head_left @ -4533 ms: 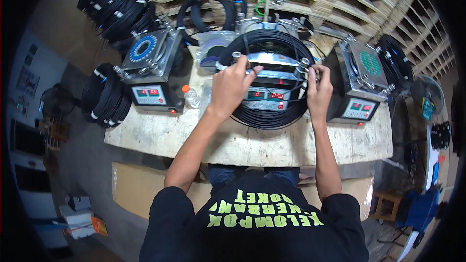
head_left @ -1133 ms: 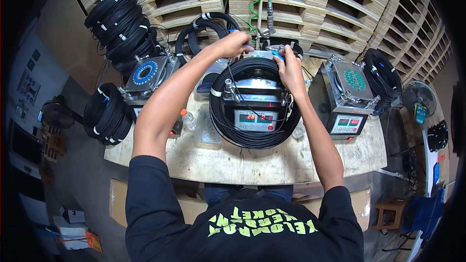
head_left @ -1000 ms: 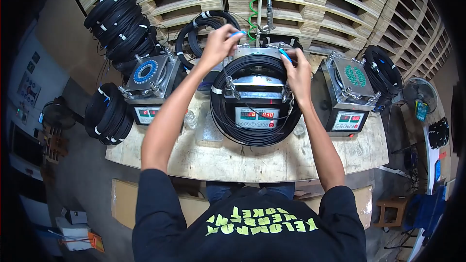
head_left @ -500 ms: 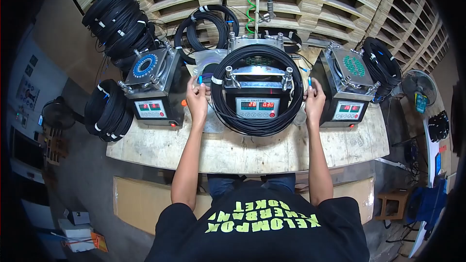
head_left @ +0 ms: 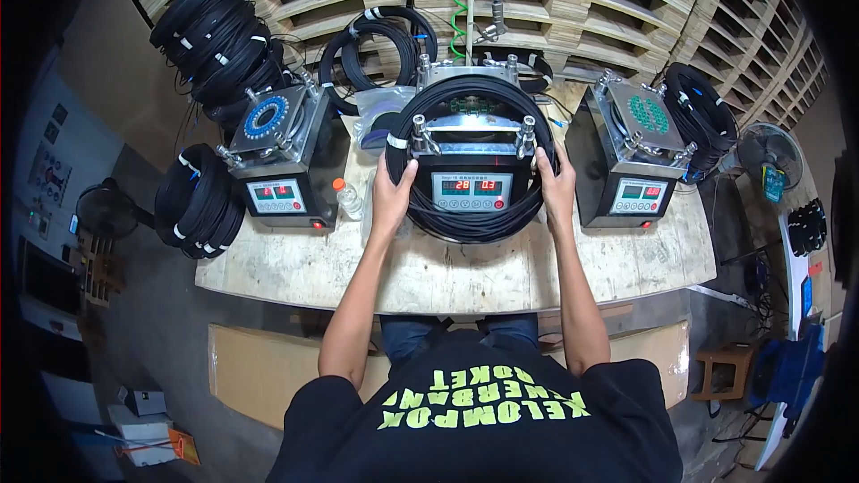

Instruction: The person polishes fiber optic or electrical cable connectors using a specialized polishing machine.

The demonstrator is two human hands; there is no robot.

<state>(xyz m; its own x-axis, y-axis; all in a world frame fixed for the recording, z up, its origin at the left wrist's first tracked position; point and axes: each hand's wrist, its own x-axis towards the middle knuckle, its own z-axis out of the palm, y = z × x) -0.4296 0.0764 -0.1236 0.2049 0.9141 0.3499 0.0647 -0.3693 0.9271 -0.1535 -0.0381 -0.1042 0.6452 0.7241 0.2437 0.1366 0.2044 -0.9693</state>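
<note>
A coil of black cable [head_left: 474,225] stands upright in front of the middle machine [head_left: 472,190], ringing its lit display and metal knobs. My left hand [head_left: 392,192] grips the coil's left side, thumb on the inner edge and fingers behind, just below a white tape band. On the opposite side, my right hand [head_left: 557,186] holds the coil the same way, its thumb near the right knob. The fingers of both hands are partly hidden behind the cable.
Similar machines stand left [head_left: 279,170] and right [head_left: 633,170] on the wooden table [head_left: 447,282]. A bottle with an orange cap [head_left: 348,200] is beside the left machine. More cable coils [head_left: 201,206] are stacked at both sides and behind. A green spiral hose [head_left: 460,9] hangs at the back.
Both hands have moved inward from small blue-tipped ends beside the coil and now clasp its sides. The coil has shifted slightly left and up. The bottle is more exposed.
</note>
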